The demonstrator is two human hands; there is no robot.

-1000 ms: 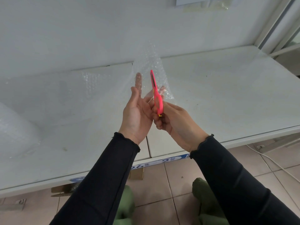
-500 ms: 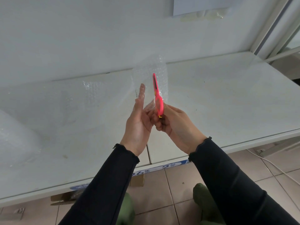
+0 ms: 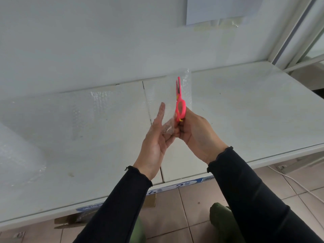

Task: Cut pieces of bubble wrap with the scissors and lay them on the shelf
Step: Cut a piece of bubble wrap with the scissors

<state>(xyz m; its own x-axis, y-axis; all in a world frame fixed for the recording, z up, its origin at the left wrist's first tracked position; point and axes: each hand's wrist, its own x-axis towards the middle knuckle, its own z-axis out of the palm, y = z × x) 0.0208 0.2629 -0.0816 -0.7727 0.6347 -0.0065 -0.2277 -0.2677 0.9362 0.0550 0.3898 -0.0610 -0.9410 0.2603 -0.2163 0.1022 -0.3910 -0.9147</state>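
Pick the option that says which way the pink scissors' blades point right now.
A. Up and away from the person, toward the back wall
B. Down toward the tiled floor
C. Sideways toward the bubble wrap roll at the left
A: the pink scissors, gripped by the right hand, have their blade tips raised above the handle loops, running through the bubble wrap piece toward the wall.

centre: left hand (image 3: pixel 156 141) and right hand (image 3: pixel 196 135) are meeting above shelf (image 3: pixel 245 109), blocking the middle with scissors (image 3: pixel 179 102) and bubble wrap piece (image 3: pixel 185 88) | left: laid bubble wrap sheets (image 3: pixel 84 109) and roll (image 3: pixel 15 155) are covering the surface | right: shelf surface is lying bare, passage open | rear: wall (image 3: pixel 87 41) is closing it off
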